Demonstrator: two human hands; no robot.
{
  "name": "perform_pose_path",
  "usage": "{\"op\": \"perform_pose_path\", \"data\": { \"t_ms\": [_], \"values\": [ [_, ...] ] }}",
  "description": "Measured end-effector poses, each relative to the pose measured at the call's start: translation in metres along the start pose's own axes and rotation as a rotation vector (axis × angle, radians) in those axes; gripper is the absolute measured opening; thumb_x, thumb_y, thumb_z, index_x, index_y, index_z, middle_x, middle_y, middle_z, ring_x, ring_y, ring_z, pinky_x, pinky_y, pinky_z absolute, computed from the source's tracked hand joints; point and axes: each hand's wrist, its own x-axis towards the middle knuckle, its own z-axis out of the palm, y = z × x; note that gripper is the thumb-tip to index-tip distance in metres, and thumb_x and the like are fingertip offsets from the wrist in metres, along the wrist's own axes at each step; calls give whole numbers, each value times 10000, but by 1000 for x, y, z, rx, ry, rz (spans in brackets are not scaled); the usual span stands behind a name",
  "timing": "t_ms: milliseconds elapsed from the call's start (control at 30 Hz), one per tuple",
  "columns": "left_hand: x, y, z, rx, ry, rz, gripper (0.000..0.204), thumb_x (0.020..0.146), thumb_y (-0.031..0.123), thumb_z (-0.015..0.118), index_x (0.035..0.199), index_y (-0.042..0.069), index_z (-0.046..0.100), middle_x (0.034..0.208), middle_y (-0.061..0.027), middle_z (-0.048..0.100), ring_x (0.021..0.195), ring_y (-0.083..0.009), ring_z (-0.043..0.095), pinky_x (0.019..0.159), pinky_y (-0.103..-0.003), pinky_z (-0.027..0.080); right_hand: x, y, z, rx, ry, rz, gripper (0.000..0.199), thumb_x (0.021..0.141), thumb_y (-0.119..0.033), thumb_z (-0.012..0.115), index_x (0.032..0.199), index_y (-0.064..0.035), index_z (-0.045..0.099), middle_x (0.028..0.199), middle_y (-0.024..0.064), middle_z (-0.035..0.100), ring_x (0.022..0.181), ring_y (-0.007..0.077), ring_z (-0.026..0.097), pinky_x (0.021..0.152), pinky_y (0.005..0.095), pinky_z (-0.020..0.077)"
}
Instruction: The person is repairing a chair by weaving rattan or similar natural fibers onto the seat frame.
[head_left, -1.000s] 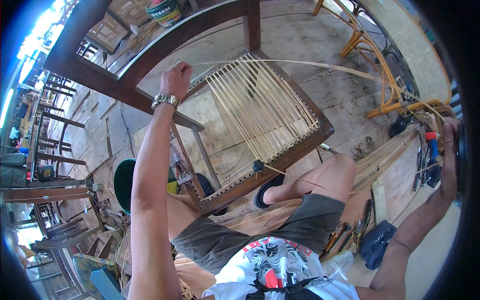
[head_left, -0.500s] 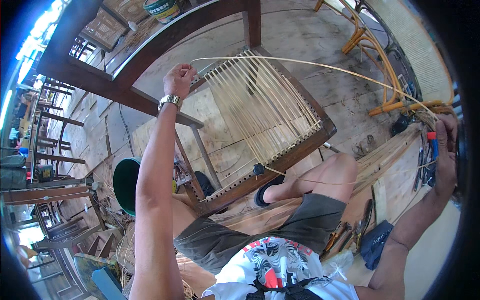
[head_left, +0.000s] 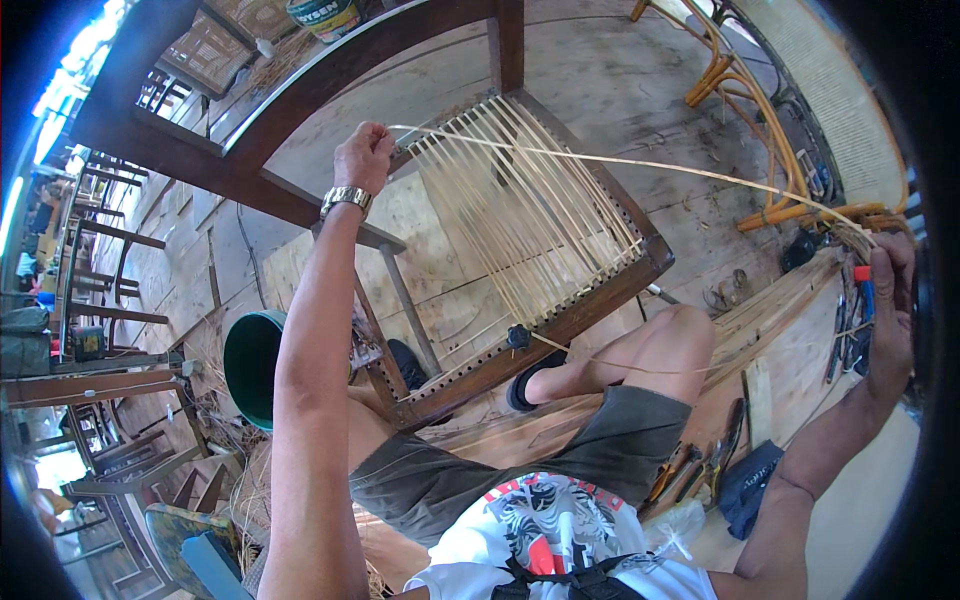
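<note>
1. Rough plank floor (head_left: 640, 70), one dark wooden chair frame (head_left: 560, 330) (seat half woven, pale flat strands).
2. Left hand (head_left: 362, 158) pinching one thin cane strip (head_left: 640, 163) at seat edge.
3. Right hand (head_left: 890, 300) closed on strip's far end.

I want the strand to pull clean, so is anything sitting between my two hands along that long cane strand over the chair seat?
Nothing visible does. The cane strand runs free from the left hand above the chair seat to the right hand.
</note>
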Motion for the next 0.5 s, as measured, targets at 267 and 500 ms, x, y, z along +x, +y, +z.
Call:
{"op": "perform_pose_path", "data": {
  "t_ms": [267,500],
  "values": [
    [-10,12,-3,8,-24,22,223,871,244,709,1008,69,705,890,-118,737,817,-222,709,756,-354,540,-1,-12,-12,82,5,41,139,1011,-111,565,1028,-2,650,946,95,651,890,168,626,849,290,514],
    [-1,2,0,198,-94,105,233,834,239,702,977,56,697,923,-142,728,858,-315,703,768,-400,543,1,-13,-12,-2,-7,-23,142,1013,-115,559,1051,-13,650,952,99,664,885,175,640,831,288,527]
  ]
}}
